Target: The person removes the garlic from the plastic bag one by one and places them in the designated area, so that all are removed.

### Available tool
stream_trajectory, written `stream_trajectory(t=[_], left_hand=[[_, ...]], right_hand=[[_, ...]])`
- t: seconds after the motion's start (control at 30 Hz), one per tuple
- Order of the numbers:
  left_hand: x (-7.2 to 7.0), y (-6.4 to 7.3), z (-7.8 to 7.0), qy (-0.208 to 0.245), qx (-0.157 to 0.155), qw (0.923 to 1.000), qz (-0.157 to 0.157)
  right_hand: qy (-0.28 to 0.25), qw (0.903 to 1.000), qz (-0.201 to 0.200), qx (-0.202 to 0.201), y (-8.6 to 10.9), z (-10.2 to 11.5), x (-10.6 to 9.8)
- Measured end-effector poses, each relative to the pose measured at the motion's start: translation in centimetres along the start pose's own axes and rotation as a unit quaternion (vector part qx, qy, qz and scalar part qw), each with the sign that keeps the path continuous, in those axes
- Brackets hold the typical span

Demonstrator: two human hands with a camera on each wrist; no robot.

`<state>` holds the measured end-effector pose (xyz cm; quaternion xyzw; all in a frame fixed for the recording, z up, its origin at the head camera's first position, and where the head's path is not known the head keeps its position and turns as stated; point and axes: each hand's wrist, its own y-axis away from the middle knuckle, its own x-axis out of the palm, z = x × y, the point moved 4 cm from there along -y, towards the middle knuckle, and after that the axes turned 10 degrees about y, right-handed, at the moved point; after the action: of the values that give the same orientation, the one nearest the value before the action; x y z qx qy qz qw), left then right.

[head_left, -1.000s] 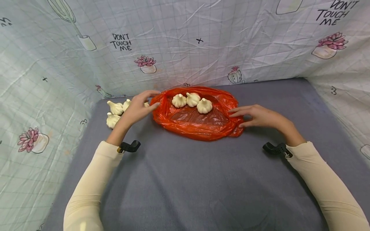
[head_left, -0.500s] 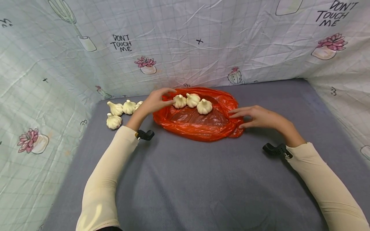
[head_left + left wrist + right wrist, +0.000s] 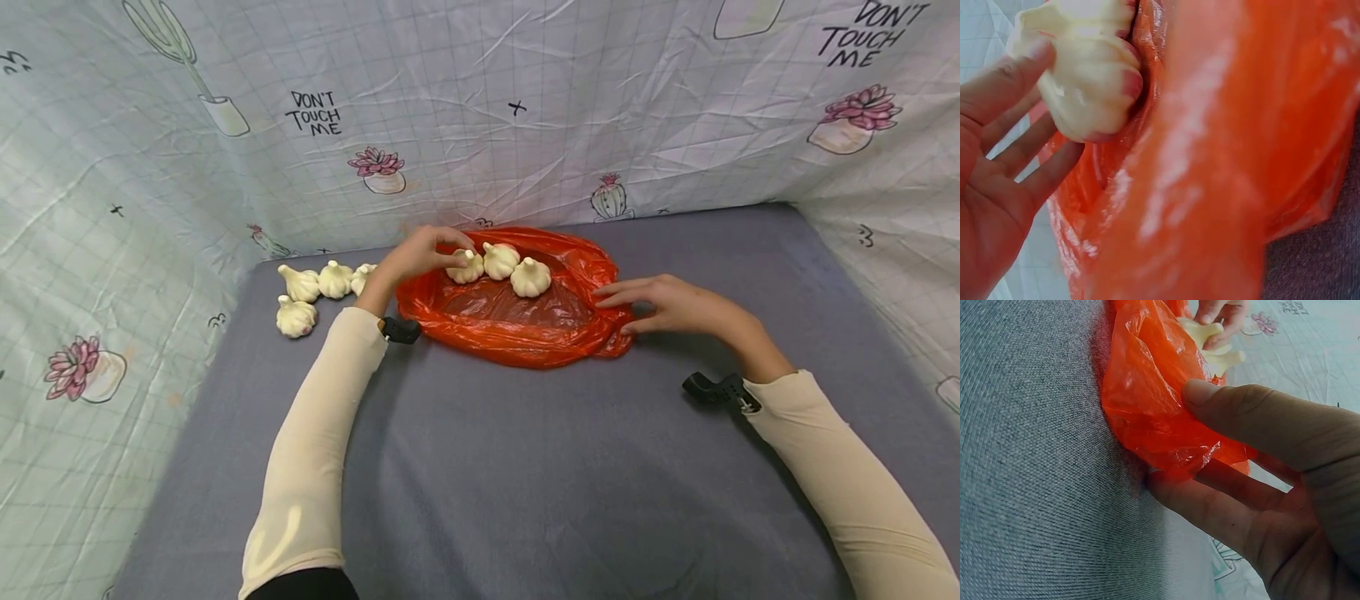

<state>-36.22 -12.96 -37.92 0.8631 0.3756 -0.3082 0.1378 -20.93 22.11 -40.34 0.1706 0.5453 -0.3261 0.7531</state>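
A garlic bulb [image 3: 468, 272] is being pinched by the left hand [image 3: 420, 253] while the red bag [image 3: 517, 348] is being held, best gently and wide, by the right hand [image 3: 667, 303].

The head camera looked forward and down from above the surface [image 3: 540, 467], far enough back to take in both arms, the bag [image 3: 525, 354] and the cloth [image 3: 442, 125] behind. The left wrist camera [image 3: 401, 330] faced past the left grip [image 3: 420, 254] from very near, the bag filling much of its view. The right wrist camera [image 3: 716, 390], also near, looked sideways-on past the right grip [image 3: 667, 303] and across the bag towards the left grip. All three shared the bag and garlic [image 3: 1091, 94].
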Motion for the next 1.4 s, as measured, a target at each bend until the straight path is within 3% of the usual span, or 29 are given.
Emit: stream_trajectory(t=[0.63, 0.97, 1.2, 1.4], left_hand=[[0.1, -0.1, 1.3, 0.004, -0.034, 0.9994, -0.001], [-0.2, -0.7, 1.0, 0.012, -0.056, 0.9983, 0.009], [-0.3, -1.0, 1.1, 0.007, -0.058, 0.9982, 0.013], [-0.2, -0.6, 1.1, 0.007, -0.056, 0.9984, -0.004]], right_hand=[[0.017, 0.9998, -0.003, -0.012, 0.1, 0.5, 0.3], [0.028, 0.9993, -0.016, -0.022, -0.1, 0.7, 0.1], [0.027, 0.9992, -0.017, -0.024, -0.2, 0.6, 0.2], [0.035, 0.9983, -0.029, -0.038, -0.3, 0.7, 0.1]])
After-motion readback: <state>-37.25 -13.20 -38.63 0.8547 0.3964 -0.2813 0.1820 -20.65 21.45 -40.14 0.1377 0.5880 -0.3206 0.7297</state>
